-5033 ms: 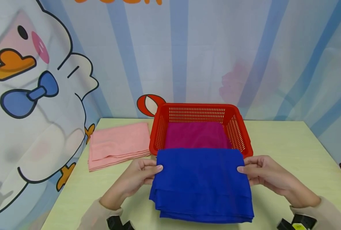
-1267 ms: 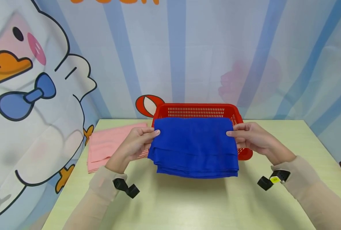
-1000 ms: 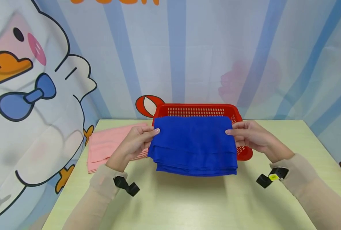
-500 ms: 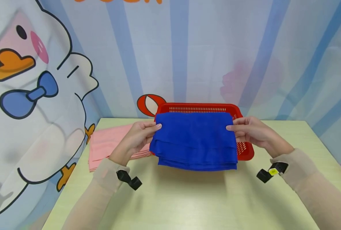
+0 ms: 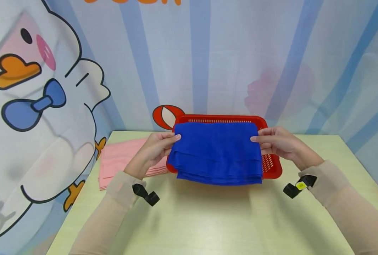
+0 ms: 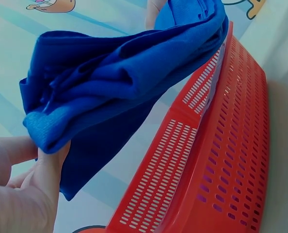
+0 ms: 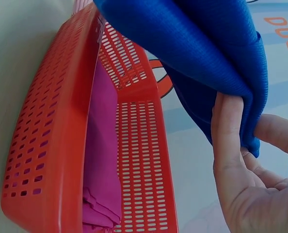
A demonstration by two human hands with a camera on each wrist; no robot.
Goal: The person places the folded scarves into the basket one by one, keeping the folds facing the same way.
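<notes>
A folded blue cloth (image 5: 217,152) hangs above the red basket (image 5: 273,166), covering most of its opening in the head view. My left hand (image 5: 154,150) pinches its left edge, thumb on top. At the opposite edge my right hand (image 5: 279,145) pinches the cloth between thumb and fingers. Both wrist views show the blue cloth (image 6: 115,82) raised over the basket rim, with a gap beneath it. Inside the basket lies a folded magenta cloth (image 7: 100,145), visible in the right wrist view but hidden by the blue cloth in the head view.
A folded pink cloth (image 5: 122,156) lies on the pale table (image 5: 221,219), left of the basket and partly behind my left hand. A curtain (image 5: 227,63) with blue stripes and cartoon figures stands right behind the table.
Both hands have carried the blue cloth forward, away from me, from in front of the basket to over it. In the last second it has edged slightly farther. The magenta cloth has become covered.
</notes>
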